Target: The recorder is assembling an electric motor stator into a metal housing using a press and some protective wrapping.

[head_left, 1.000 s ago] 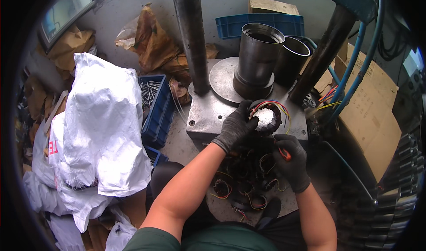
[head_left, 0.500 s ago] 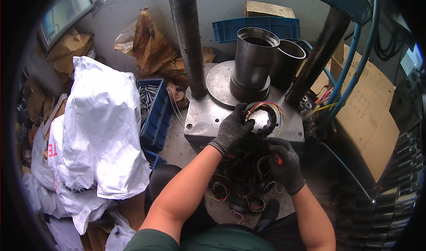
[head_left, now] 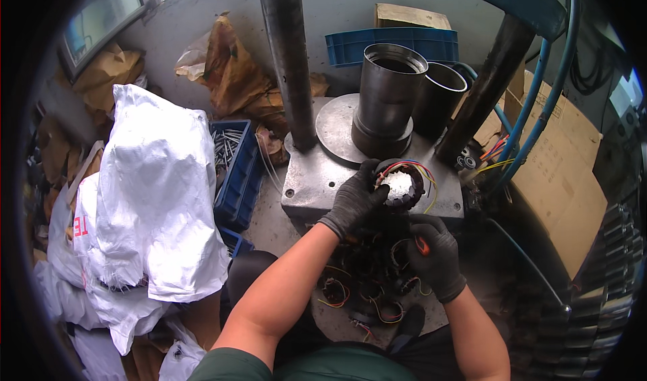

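Note:
My left hand (head_left: 355, 198), in a dark grey glove, grips a dark ring-shaped motor stator (head_left: 416, 194) by its left side. Red, blue and yellow wires arch over the ring's top, and the bright metal plate shows through its bore. Below and to the right, my gloved right hand (head_left: 438, 258) is closed round an orange-handled tool (head_left: 422, 245); only the handle's end shows, and its working end cannot be made out. That hand is apart from the stator. Several more wired stators (head_left: 335, 291) lie in shadow beneath my hands.
A steel press base (head_left: 306, 185) carries a round plate and an upright metal cylinder (head_left: 384, 98), between two dark columns (head_left: 288, 64). White sacks (head_left: 158, 199) are piled left, beside a blue crate (head_left: 239, 179) of metal pins. Cardboard (head_left: 559, 179) and blue hoses (head_left: 542, 121) stand right.
My right hand has drawn slightly down and away from the stator with its tool. The stator has tipped a little in my left hand, which stays in nearly the same place.

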A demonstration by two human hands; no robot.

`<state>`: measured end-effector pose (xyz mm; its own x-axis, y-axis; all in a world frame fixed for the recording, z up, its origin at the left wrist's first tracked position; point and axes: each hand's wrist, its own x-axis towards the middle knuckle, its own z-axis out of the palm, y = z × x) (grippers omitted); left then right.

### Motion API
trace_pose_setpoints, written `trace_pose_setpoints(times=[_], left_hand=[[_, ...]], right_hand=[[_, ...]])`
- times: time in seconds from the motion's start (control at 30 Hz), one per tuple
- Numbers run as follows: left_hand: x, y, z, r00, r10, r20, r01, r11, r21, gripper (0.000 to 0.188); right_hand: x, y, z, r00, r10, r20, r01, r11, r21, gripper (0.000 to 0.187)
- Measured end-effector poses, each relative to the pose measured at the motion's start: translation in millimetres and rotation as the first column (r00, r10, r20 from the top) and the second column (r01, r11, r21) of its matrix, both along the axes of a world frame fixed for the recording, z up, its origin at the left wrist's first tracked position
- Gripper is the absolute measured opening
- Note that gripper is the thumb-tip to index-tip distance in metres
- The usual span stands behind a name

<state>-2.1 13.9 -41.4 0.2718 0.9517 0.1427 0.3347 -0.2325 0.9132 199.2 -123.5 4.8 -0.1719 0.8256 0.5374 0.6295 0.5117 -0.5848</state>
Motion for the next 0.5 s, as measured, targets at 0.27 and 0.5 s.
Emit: trace_pose_setpoints(times=[0.27, 0.5], left_hand=[[2, -8, 5, 1.000, 0.003, -0.028, -0.001, 0.999, 0.053, 0.065], [1, -13, 3, 0.998, 0.059, 0.023, -0.061, 0.994, 0.092, 0.052]], right_hand=[[1, 16, -18, 0.990, -0.043, -0.131, 0.037, 0.998, -0.053, 0.028], [27, -15, 7, 0.905, 0.056, -0.421, -0.155, 0.966, -0.205, 0.026]])
